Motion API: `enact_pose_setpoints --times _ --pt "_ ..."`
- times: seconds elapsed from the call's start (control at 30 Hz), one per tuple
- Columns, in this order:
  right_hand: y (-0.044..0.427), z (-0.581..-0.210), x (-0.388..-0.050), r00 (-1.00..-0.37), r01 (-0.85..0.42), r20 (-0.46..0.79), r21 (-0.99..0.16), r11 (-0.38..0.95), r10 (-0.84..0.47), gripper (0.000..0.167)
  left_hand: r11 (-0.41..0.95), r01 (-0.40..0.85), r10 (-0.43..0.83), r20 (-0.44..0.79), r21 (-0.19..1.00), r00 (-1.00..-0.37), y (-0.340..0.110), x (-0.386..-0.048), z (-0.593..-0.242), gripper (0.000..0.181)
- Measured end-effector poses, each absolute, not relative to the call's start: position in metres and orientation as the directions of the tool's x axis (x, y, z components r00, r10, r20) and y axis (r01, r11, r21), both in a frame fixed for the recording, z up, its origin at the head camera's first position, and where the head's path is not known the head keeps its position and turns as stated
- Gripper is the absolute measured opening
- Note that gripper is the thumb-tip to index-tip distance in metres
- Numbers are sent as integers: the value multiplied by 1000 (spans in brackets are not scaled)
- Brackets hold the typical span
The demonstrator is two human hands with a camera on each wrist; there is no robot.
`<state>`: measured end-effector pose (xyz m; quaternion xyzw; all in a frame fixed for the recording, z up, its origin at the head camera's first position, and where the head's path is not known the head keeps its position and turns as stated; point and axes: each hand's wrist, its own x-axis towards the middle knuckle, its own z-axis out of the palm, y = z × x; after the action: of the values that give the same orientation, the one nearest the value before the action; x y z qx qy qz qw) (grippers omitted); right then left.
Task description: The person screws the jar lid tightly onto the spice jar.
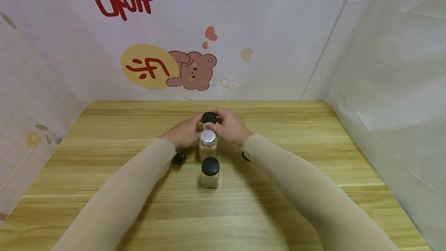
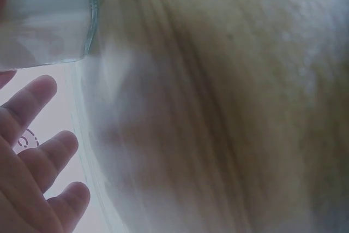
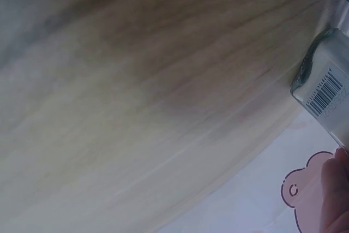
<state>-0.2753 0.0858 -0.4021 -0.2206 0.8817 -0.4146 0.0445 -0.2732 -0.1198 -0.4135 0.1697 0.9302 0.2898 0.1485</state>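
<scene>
Three glass jars stand in a line running away from me in the head view. My right hand [image 1: 231, 127] grips the farthest jar [image 1: 209, 117], which has a black lid; its thumb lies across the near side. From the left, my left hand [image 1: 186, 131] holds the same jar, with several fingers extended past it in the left wrist view. The middle jar [image 1: 208, 148] has a silver lid and stands between my wrists. Nearest me is a squarish jar [image 1: 210, 177] with a black lid. A jar bearing a barcode [image 3: 327, 91] shows beside my right fingers [image 3: 334, 195].
The wood-grain table [image 1: 223, 220] reaches back to a white wall covering [image 1: 278, 18] printed with a bear and red characters. White sheeting also closes off both sides. Small black devices [image 1: 179, 159] sit at my wrists, close to the jars.
</scene>
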Motion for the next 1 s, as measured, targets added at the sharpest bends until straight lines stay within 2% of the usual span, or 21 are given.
enact_pose_setpoints --times 0.43,0.8,0.87,1.0 --pt "86 -402 -275 -900 -334 85 -765 551 -428 43 783 234 406 -190 577 -894 -121 -274 -413 64" --pt "87 -404 -277 -885 -372 103 -743 557 -454 42 764 237 429 -198 600 -881 -121 -275 -410 60" --pt "87 -405 -278 -881 -380 104 -738 557 -462 43 762 236 430 -199 604 -880 -121 -275 -411 62" --pt "91 -406 -277 -876 -380 90 -734 563 -474 60 762 252 444 -197 597 -874 -122 -276 -415 67"
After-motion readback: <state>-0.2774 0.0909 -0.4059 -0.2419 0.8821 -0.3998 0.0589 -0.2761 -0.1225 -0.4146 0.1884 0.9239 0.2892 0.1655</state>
